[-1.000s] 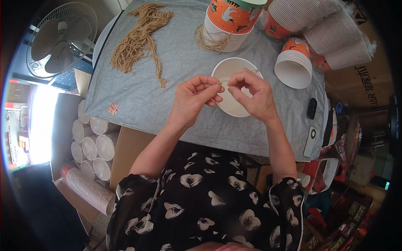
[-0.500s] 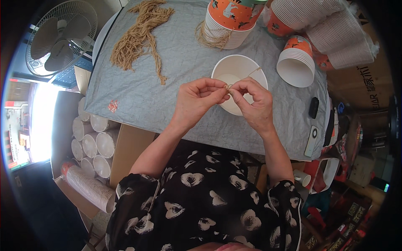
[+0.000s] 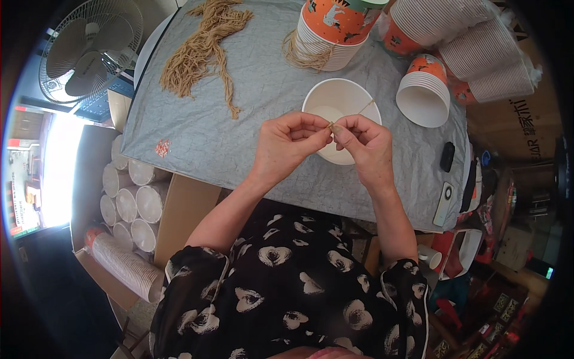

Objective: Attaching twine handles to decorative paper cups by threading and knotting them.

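Note:
Both my hands meet above the near part of a white paper bucket [image 3: 317, 99] that lies open toward me on the table. The thumb and fingertips of my left hand [image 3: 288, 143] pinch a thin tan string [image 3: 367, 106]. Against them, my right hand [image 3: 366, 141] pinches the same string, and a short end of it sticks up past the bucket's right wall. Where the fingertips touch, the string is mostly hidden. Behind the bucket stands a stack of orange and white buckets [image 3: 335, 30], with a loop of tan string [image 3: 299, 54] round its left side.
A bundle of tan strings [image 3: 203, 54] lies at the far left of the grey-covered table [image 3: 263, 90]. Nested paper cups [image 3: 423, 96] and bagged cup stacks [image 3: 478, 51] sit at the right. A phone [image 3: 443, 203] and a black object [image 3: 447, 157] rest by the right edge.
My fingertips have drawn closer together on the string and shifted slightly right. The small loop that showed between them is no longer visible.

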